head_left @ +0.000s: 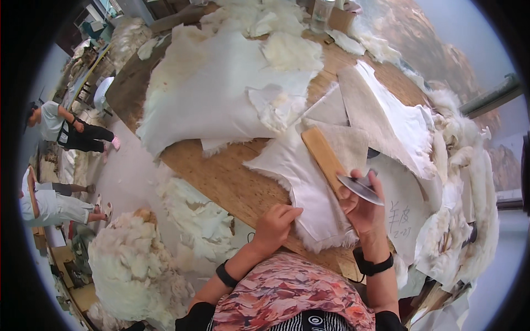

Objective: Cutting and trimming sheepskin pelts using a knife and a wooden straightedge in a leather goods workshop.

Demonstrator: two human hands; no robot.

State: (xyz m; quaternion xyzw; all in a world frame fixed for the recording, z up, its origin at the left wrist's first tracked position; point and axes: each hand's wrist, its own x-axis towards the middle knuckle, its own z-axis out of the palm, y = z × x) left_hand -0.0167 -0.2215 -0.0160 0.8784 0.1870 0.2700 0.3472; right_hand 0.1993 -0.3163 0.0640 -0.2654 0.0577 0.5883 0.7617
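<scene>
My right hand (364,212) is closed around a short metal knife (361,189) with a broad, curved blade. Below its fingers the end of a wooden bar (320,157) lies slantwise over a white pelt piece (314,201) with fuzzy edges; whether the fingers also touch the bar I cannot tell. My left hand (276,226) is closed, thumb and forefinger pinched at the left edge of that pelt. Grey-beige hide patterns (361,105) lie just beyond, and a pale sheet with handwritten marks (406,212) is to the right of my right hand.
A large white hide (210,94) covers the far left of the wooden table (221,171). Fleece scraps line the right edge (464,165), and fleece heaps (130,254) lie on the floor at left. Two people (61,124) stand there. A clear jar (321,15) stands at the back.
</scene>
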